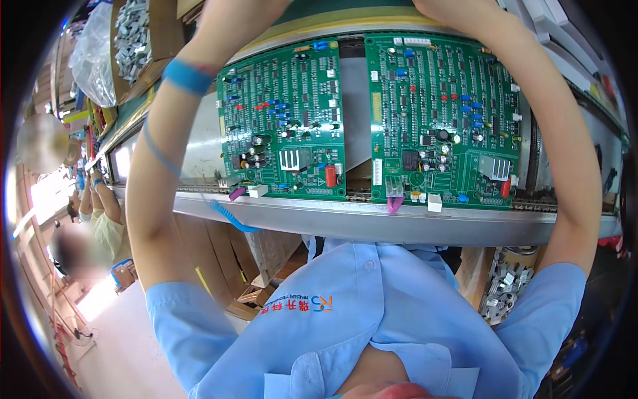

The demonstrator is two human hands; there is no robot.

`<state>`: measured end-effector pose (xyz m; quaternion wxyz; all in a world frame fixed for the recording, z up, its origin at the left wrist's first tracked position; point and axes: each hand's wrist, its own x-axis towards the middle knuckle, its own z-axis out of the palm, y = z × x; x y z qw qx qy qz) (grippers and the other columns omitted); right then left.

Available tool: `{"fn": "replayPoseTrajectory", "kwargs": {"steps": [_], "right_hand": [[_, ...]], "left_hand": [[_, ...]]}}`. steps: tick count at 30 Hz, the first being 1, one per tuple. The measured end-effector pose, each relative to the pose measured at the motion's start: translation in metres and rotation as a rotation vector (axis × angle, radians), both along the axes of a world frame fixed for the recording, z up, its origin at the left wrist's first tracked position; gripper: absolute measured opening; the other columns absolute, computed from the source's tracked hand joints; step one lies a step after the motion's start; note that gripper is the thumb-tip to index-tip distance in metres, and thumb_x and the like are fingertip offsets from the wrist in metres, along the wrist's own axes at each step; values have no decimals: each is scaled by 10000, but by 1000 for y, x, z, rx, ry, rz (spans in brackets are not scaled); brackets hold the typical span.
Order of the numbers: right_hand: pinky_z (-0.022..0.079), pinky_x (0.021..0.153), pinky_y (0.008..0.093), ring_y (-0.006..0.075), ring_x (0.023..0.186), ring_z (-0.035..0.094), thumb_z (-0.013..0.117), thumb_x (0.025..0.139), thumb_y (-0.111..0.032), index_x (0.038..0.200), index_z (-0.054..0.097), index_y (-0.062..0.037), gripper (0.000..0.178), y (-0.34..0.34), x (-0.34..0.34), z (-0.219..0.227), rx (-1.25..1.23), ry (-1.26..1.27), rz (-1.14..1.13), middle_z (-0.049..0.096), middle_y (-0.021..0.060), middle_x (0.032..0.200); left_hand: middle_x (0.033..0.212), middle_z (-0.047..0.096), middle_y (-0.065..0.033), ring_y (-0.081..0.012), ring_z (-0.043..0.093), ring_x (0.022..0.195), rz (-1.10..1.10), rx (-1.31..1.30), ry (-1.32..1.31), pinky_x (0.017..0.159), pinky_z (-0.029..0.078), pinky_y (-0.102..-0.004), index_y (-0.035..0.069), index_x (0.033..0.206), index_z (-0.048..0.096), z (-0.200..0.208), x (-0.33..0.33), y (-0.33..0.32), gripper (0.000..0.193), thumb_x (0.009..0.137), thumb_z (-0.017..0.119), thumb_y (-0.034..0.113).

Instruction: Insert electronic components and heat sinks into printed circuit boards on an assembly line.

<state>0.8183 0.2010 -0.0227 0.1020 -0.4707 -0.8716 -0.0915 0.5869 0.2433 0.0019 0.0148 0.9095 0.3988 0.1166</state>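
Both my arms reach forward over two green circuit boards lying side by side on a metal rail line. My left hand [244, 18] is at the top edge, beyond the left circuit board [312, 143]; a blue wrist strap [188, 77] circles that wrist. At the top right, my right hand [446, 9] lies past the far edge of the right circuit board [392, 120]. The fingers of both hands are cut off by the picture's edge, so what they hold or touch is hidden. Capacitors, white connectors, heat sinks and red parts stand on the boards.
A metal rail [372, 223] runs along the near side, in front of my body. A box of metal parts [135, 40] and a plastic bag [93, 56] are at the far left. More metal parts [508, 286] sit below right. Other people are at work on the left.
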Motion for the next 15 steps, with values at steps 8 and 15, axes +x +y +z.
{"fn": "replayPoseTrajectory", "kwargs": {"steps": [8, 15], "right_hand": [[489, 652, 379, 275, 762, 621, 635, 786, -123, 766, 620, -50, 77, 4, -2, 13, 10, 67, 60, 601, 86, 804], [487, 658, 364, 270, 779, 619, 685, 752, -128, 766, 624, -55, 96, -2, -22, 21, -8, 100, 45, 607, 87, 811]], "left_hand": [[888, 634, -196, -353, 630, 833, -3, 111, 111, 750, 507, -423, -26, 881, 637, -15, 16, 10, 175, 807, 616, 131], [895, 615, -201, -349, 618, 878, -116, 6, -29, 771, 511, -402, -36, 874, 571, -25, -9, -1, 103, 806, 581, 41]]}}
